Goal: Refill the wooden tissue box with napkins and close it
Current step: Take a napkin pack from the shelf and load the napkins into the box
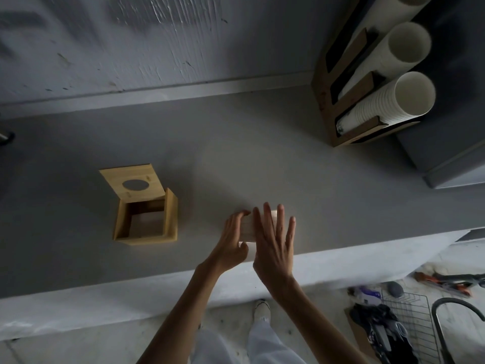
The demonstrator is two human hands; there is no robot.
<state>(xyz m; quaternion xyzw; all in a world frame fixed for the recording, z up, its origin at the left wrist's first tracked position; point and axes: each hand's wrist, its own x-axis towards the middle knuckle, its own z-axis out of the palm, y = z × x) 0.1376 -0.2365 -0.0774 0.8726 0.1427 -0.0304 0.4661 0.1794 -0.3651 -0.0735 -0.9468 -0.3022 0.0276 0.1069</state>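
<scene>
A grey surface runs across the view, with a wall along its far edge and a pale front edge near the person. Both hands meet at a stack of napkins that sits close to that front edge, right of centre. The left hand curls around the stack's left side, fingers over the far corner and thumb at the near corner, gripping it. The right hand is flat and open, fingers spread and pointing away from the person, its palm against the stack's right side or top; which of the two cannot be told, since the hand covers most of the napkins.

The wooden box stands well apart to the left, on the same surface, set back from the front edge. It is open at the top, and its inside looks dim, with a pale patch at the bottom. Its lid, a wooden panel with an oval hole, lies just behind the box, touching or overlapping its far rim.

Between the napkins and the box the surface is bare, and so is the broad stretch behind the hands up to the wall. At the far right corner a wooden holder carries rows of white cups, well apart from the hands. Below the front edge, a wire basket stands on the floor at lower right.
</scene>
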